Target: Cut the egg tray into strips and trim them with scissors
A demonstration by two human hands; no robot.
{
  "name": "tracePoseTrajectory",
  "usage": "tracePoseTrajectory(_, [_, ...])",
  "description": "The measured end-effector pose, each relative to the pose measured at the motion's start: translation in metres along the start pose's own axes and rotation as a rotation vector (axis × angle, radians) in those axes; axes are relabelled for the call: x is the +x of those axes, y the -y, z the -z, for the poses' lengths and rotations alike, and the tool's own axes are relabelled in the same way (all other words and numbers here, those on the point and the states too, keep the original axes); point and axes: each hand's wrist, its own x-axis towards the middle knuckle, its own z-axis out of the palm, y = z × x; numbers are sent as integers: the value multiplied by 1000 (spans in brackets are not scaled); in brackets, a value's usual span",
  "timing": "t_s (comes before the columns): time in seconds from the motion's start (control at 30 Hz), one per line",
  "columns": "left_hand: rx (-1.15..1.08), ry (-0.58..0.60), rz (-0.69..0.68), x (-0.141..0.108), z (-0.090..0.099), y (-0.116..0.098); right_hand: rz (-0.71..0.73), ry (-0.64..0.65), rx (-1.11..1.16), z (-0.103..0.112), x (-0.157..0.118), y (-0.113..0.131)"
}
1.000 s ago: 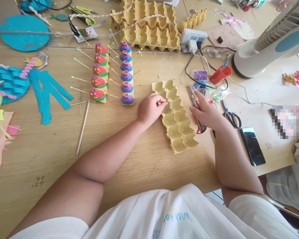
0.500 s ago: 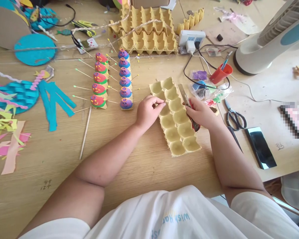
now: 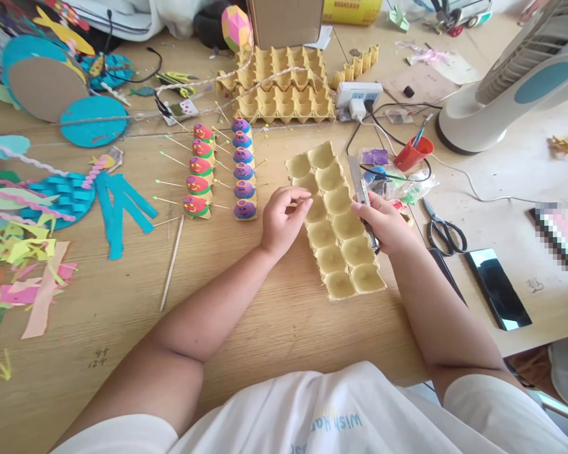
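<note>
The yellow moulded-pulp egg carton with 2 columns of cups [image 3: 345,225] sits inward from the near edge of the pale wooden table [image 3: 265,328]. The left hand [image 3: 281,222] is at its left edge, grip unclear; the right hand [image 3: 388,222] grips a silver metal utility knife [image 3: 361,189] at its right edge. Good control needs steady cardboard, fingertips off the blade.
</note>
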Motion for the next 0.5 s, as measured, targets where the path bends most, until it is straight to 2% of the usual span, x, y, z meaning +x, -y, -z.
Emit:
tracePoseTrajectory(0.07, [-58, -57, 16, -1, 0, 2, 41, -43, -6, 2, -1, 2])
tracePoseTrajectory(0.13, [-124, -103, 89, -2, -1, 5, 121, -90, -13, 6, -2, 5])
tracePoseTrajectory(0.2, [-205, -51, 194, -2, -2, 8, 222, -137, -37, 10, -4, 7])
tracePoseTrajectory(0.27, [-275, 78, 258, -2, -2, 8, 308, -166, -79, 15, -4, 7])
tracePoseTrajectory(0.37, [-283, 209, 223, -2, -2, 3, 406, -166, -139, 20, -4, 5])
tracePoseTrajectory(0.5, [-235, 200, 139, -4, 0, -4, 476, -135, -187, 21, -6, 7])
